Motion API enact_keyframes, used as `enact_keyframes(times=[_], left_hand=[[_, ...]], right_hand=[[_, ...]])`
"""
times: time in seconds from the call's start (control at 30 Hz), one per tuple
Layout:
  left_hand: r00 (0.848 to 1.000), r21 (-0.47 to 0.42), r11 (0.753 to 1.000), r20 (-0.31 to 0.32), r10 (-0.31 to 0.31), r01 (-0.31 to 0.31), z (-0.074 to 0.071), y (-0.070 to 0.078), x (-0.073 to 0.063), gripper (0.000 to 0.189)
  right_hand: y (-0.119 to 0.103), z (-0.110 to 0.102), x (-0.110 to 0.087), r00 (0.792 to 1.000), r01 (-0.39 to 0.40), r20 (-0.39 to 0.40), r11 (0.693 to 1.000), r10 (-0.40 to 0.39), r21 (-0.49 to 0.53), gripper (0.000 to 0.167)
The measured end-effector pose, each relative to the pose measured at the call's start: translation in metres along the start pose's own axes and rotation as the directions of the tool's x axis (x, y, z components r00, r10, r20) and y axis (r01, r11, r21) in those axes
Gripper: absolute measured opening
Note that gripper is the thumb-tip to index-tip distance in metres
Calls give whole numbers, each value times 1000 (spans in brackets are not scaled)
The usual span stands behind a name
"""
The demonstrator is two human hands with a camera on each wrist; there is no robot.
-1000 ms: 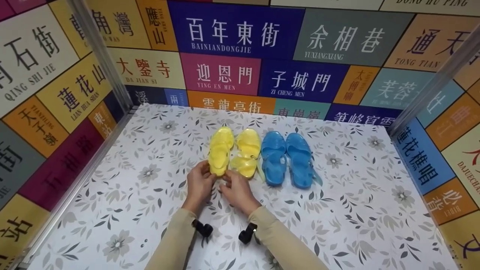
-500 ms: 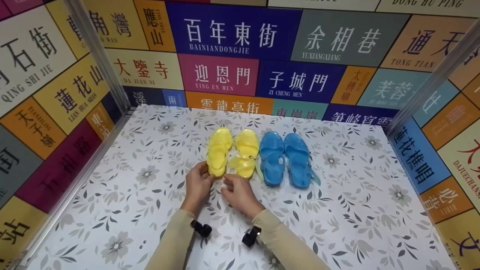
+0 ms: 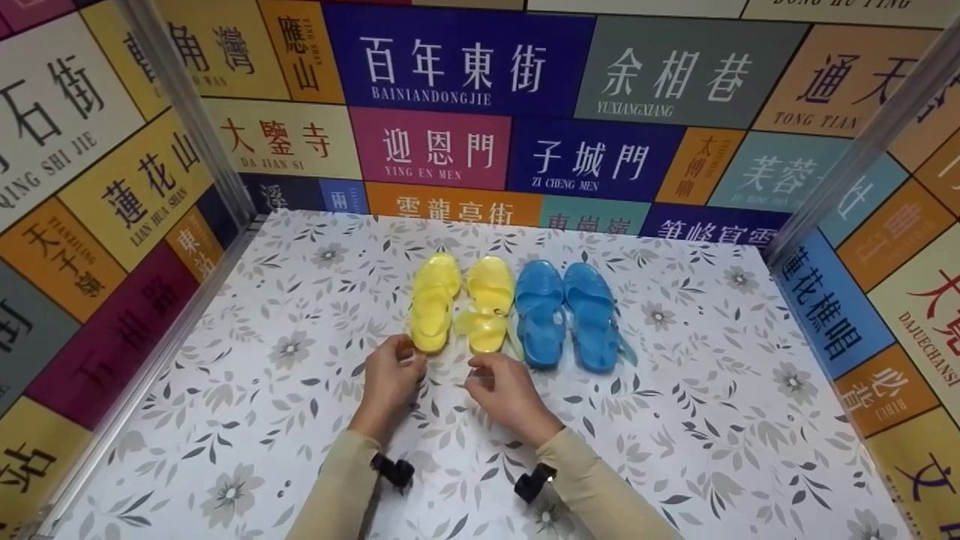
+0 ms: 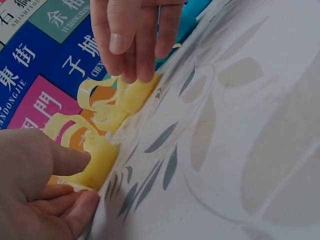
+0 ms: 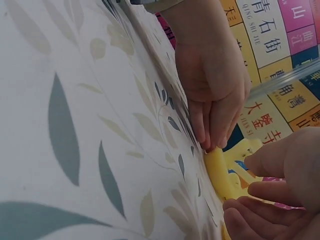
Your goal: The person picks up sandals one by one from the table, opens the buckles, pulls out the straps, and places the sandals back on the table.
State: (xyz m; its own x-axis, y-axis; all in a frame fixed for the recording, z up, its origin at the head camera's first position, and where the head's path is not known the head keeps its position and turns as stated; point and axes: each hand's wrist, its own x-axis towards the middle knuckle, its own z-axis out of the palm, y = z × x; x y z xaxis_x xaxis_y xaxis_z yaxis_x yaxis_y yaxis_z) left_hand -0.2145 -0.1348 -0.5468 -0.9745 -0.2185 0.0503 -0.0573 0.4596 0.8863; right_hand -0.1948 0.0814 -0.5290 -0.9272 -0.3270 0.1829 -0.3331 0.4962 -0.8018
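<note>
A pair of yellow sandals stands on the patterned surface: the left yellow sandal (image 3: pixel 433 304) and the right yellow sandal (image 3: pixel 489 304). My left hand (image 3: pixel 390 379) is beside the heel of the left one, its fingertips right at the edge with thumb and fingers apart. In the left wrist view this hand (image 4: pixel 45 185) overlaps the sandal's heel. My right hand (image 3: pixel 506 386) hovers just in front of the right sandal's heel, holding nothing; its fingers are loosely bent in the right wrist view, where the left fingertips (image 5: pixel 212 142) meet yellow plastic.
Close to the right of the yellow pair stand a left blue sandal (image 3: pixel 540 315) and a right blue sandal (image 3: pixel 592 315), toes toward the back wall. A white floral cloth (image 3: pixel 225 420) covers the surface. Panels with coloured sign lettering (image 3: pixel 457 64) enclose the back and sides.
My right hand has drawn away from the left yellow sandal, rightward and slightly back. My left hand has eased slightly left and loosened around the heel. The sandals keep their places beside each other.
</note>
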Motion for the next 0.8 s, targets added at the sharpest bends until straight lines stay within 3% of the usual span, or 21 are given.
enact_keyframes(times=[0.13,0.23,0.4,0.6,0.8], left_hand=[[998,120,991,-11,62,-60,-4,7,-13,23],[993,154,982,60,100,-108,0,14,-20,15],[974,101,984,191,125,-146,19,29,-22,21],[976,45,989,173,130,-140,44,41,-16,36],[984,-34,994,139,109,-106,66,46,-10,30]], right_hand=[[2,-7,-4,998,-28,-53,999,27,-19,31],[3,-10,-4,993,-45,-108,997,39,-59,30],[6,-12,0,984,-100,-160,990,83,-102,31],[12,-12,3,976,-113,-201,980,79,-165,39],[15,-9,8,983,-95,-174,970,56,-224,14]])
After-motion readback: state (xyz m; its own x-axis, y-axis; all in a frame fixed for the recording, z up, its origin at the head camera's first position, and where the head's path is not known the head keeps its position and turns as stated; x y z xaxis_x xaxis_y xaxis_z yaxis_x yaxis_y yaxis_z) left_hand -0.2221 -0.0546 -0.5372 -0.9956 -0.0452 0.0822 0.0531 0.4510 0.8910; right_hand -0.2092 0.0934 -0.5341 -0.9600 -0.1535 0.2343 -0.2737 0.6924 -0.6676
